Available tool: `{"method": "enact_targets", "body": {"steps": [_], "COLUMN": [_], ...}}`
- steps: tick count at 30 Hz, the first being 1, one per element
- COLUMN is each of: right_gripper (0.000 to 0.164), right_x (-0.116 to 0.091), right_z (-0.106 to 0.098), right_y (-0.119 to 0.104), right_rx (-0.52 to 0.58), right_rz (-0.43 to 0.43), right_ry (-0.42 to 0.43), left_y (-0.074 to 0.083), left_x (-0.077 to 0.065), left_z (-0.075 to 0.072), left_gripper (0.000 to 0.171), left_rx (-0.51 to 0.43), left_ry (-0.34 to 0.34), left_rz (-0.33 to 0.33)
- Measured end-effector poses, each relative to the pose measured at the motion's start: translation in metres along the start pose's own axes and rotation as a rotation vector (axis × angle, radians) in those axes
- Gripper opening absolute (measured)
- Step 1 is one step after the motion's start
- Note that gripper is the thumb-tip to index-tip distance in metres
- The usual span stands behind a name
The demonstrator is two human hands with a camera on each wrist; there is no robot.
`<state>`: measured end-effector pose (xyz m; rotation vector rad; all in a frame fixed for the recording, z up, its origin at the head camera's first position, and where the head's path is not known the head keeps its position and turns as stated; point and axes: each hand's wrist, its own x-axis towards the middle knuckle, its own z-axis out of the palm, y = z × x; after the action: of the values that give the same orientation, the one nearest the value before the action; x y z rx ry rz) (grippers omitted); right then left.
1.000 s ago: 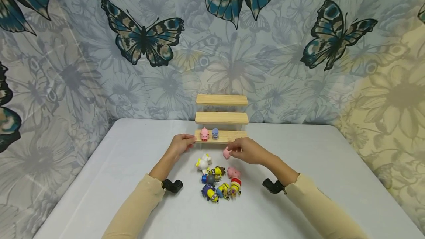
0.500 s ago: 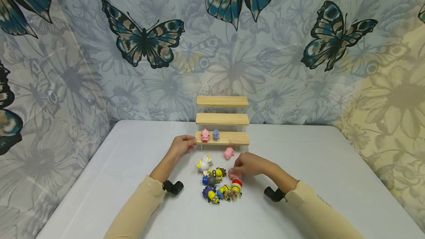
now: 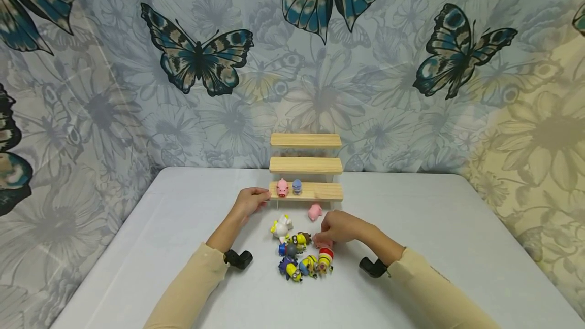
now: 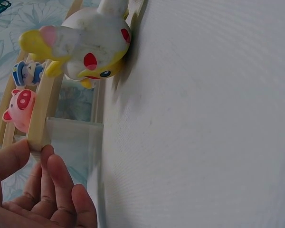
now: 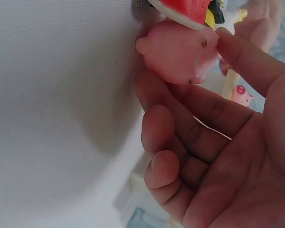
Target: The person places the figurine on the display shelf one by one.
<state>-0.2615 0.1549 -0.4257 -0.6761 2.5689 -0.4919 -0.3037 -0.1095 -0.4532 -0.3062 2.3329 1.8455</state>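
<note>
My left hand (image 3: pixel 249 202) pinches the left end of the lowest board (image 4: pixel 38 133) of a three-step wooden stand, thumb on top and fingertip below. On that board sit a pink pig figurine (image 3: pixel 282 188) and a small blue figurine (image 3: pixel 297 187). Lower right of the stand, my right hand (image 3: pixel 345 226) has thumb and fingers around another pink pig figurine (image 5: pixel 178 52), which lies on its side on the white cloth. Its other fingers curl loosely below. A third pink pig (image 3: pixel 315 211) lies just in front of the stand, apart from both hands.
A white-and-yellow figurine (image 3: pixel 282 225) lies left of the pile. Several yellow minion figurines, one in red and white (image 3: pixel 325 259) and one in purple (image 3: pixel 289 268), lie close together nearer me. Two higher boards (image 3: pixel 306 165) rise behind. A butterfly-print cloth (image 3: pixel 228 116) hangs behind the table.
My right hand has let go of the pig in front of the stand and moved toward me to the pig in the pile. The left hand keeps its place on the board.
</note>
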Motion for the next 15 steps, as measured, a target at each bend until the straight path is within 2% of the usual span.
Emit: {"method": "enact_targets", "body": {"steps": [8, 15], "right_gripper": [0.028, 0.015], "right_x": [0.0005, -0.0035], "right_z": [-0.0002, -0.0065], "right_y": [-0.0026, -0.0064], "right_rx": [-0.025, 0.013], "right_rz": [-0.007, -0.002], "right_ry": [-0.003, -0.070], "left_y": [0.0003, 0.0004], "left_x": [-0.0016, -0.0001], "left_z": [0.0007, 0.0007], "left_gripper": [0.028, 0.027], "left_rx": [-0.003, 0.000], "left_ry": [-0.002, 0.004], "left_rz": [0.001, -0.009]}}
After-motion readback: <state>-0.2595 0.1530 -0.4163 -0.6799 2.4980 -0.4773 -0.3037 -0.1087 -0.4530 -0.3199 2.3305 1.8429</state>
